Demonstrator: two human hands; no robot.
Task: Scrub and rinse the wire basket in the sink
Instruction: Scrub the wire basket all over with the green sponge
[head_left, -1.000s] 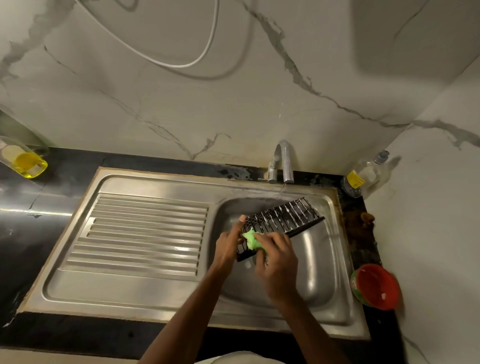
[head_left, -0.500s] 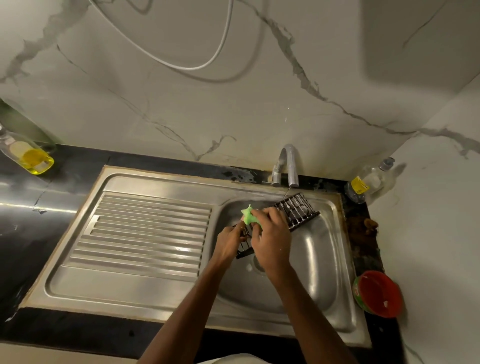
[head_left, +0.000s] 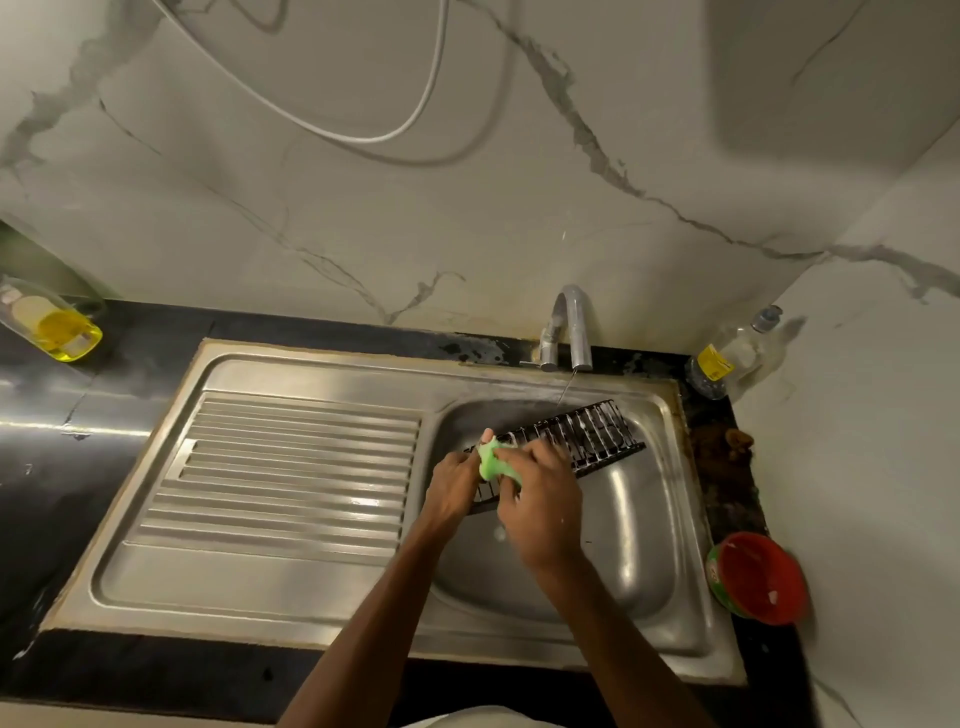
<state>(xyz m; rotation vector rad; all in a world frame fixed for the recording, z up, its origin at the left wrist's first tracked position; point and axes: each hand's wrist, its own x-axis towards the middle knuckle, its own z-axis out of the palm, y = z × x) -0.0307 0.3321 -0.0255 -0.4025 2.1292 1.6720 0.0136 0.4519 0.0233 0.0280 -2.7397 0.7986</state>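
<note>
Both hands, left (head_left: 451, 486) and right (head_left: 540, 499), on wire basket (head_left: 597, 434)

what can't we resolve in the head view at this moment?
- Near end of the wire basket: covered by both hands.
- Left hand grip on the basket: fingers hidden behind the green scrubber and right hand.
- Sink drain: behind the right hand.
- Bottle label: too small to read.
- Yellow bottle: cut off by the left edge.

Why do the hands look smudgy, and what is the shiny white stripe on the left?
Head view: the right hand and green scrubber are motion-blurred; the stripe is light glare on the black counter; the wide lens bends the sink edges; dim, yellowish lighting.
</note>
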